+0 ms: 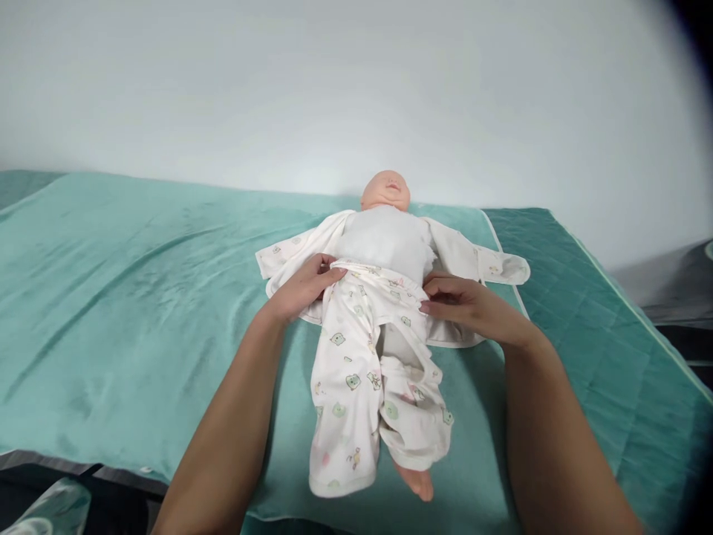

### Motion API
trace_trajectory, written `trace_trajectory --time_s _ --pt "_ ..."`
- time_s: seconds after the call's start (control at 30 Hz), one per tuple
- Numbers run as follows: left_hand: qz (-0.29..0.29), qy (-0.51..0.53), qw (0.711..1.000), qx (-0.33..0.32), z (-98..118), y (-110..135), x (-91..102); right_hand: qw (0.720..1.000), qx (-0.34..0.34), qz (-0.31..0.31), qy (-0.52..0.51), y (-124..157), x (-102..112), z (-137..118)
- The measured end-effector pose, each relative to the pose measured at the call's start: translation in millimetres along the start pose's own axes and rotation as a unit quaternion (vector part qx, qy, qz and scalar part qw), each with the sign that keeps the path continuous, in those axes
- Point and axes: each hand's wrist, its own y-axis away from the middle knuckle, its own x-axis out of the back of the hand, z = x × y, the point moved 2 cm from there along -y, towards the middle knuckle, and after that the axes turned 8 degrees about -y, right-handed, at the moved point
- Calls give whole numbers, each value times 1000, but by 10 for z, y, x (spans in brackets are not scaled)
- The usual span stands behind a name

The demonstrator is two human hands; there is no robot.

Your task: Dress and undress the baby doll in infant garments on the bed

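A baby doll (pixel 385 190) lies on its back, head toward the wall. Printed baby trousers (pixel 350 371) cover its legs and reach up to the waist. My left hand (pixel 312 284) pinches the waistband at the doll's hip on the left. On the other side, my right hand (pixel 460 301) has its fingers closed on the waistband edge. White padding (pixel 384 238) shows over the belly. A matching printed jacket (pixel 454 249) lies spread open under the doll, its sleeves stretched out. One bare foot (pixel 417 481) pokes from the right trouser leg; the other foot is hidden in the fabric.
A light green blanket (pixel 139 297) spreads under the doll, over a darker quilted green mat (pixel 584 334) on the right. The white wall (pixel 334 89) stands behind. A patterned green item (pixel 59 509) shows at the lower left, below the blanket's edge.
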Motion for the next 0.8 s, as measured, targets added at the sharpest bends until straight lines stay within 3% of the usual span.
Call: trace_trajectory --time_s 0.27,0.47,0.6,0.8 --pt "-36 53 998 12 -15 -5 -11 996 -61 -68 10 4 40 109" --pt "-78 108 991 13 -2 24 -10 993 -71 -89 -32 -5 10 120" --pt "-106 194 975 9 7 29 -19 995 -58 -56 -57 1 -7 140" --pt "-97 257 962 -7 -44 -18 -22 988 0 68 -141 -12 -31 212"
